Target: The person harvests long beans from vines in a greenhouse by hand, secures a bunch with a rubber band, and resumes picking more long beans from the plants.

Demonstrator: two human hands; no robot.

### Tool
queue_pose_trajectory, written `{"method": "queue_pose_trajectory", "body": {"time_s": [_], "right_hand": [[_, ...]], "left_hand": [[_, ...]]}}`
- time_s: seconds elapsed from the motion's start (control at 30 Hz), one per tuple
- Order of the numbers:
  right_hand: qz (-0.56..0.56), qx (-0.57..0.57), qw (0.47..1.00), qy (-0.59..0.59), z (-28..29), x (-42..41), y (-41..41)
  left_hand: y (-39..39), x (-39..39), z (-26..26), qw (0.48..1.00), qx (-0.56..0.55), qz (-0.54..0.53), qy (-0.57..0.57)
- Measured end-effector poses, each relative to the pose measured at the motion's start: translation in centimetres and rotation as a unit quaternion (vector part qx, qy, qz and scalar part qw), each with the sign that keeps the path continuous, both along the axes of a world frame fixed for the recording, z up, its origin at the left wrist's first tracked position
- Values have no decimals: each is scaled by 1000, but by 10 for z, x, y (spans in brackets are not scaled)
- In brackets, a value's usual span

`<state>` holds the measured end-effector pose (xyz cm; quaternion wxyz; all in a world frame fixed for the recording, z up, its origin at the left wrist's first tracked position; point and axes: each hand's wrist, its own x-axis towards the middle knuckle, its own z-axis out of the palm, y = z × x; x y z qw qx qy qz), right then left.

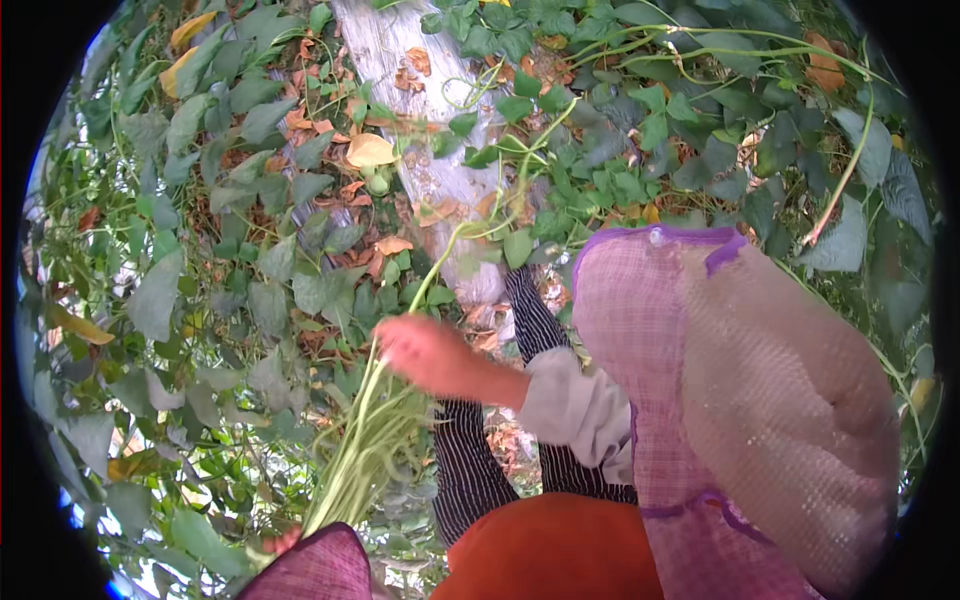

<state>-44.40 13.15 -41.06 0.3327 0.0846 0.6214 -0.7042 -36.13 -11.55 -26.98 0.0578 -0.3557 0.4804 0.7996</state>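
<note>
My right hand [435,352], blurred by motion, reaches in from the right in a rolled grey sleeve [574,416]. Its fingers are closed around a pale green yardlong bean [433,271] that curves up and away from them. Under that hand a bundle of long, slender green beans [360,450] slants down to the lower left. At the bundle's lower end is my left hand [281,540], closed on it. Only the fingers of that hand show; pink mesh cloth [319,566] hides the rest.
Bean vines with broad green leaves [285,289] crowd both sides. A strip of pale, dirty plastic sheeting [420,97] runs along the ground, with dry brown leaves [394,245] about it. Purple-edged mesh cloth [645,360] blocks the right side. My striped trouser legs [472,457] show below.
</note>
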Motion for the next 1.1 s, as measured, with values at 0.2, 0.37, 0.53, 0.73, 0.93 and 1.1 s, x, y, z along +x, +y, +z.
{"method": "queue_pose_trajectory", "body": {"time_s": [0.2,0.37,0.53,0.73,0.93,1.1], "right_hand": [[370,492,761,201,-153,-19,137],[123,506,852,56,-208,-63,206],[-436,-44,887,-149,-218,-116,234],[-558,-159,806,-116,-229,-180,259],[-661,-171,703,-201,-241,-160,279],[-670,-209,638,-317,-261,-165,271]], "left_hand": [[5,2,-5,1000,-9,0,-13],[12,3,-17,1000,-10,-6,-27],[28,6,-33,999,-10,-6,-46],[34,0,-57,998,-11,-10,-65],[42,0,-76,996,6,-35,-85],[69,-3,-83,993,22,-67,-99]]}}
